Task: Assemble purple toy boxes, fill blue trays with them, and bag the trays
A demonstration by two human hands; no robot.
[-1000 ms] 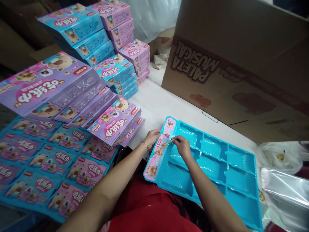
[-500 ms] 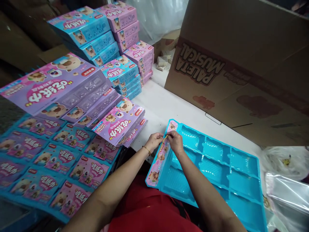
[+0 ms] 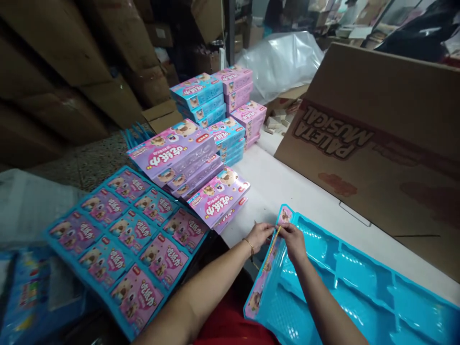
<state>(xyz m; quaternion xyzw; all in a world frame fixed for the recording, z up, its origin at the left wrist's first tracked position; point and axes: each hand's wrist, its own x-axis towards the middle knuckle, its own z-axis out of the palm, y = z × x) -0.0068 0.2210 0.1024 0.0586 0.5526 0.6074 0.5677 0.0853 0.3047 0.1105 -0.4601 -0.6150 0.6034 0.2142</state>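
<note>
A blue plastic tray (image 3: 354,263) with bare compartments lies at the lower right, a pink printed strip (image 3: 257,292) along its left edge. A yellow twisted cord (image 3: 270,252) runs along that strip, and more of it hangs on the outer side. My left hand (image 3: 259,236), with a bracelet on the wrist, pinches at the strip's outer edge near its upper end; what lies between its fingertips is too small to tell. From the inner side, my right hand (image 3: 293,239) has its fingers closed on the cord's upper end. The fingertips of both hands nearly meet.
At the left is another blue tray (image 3: 104,230) holding several pink, purple and blue packs. Stacks of purple boxes (image 3: 172,146), blue boxes (image 3: 197,91) and pink boxes (image 3: 247,112) stand behind it. A large cardboard box (image 3: 388,143) stands at the right on the white table (image 3: 266,177).
The view has swung up and left, so the hands and trays appear lower and further right. More cord now shows on the strip's outer side. Both hands remain at its upper end.
</note>
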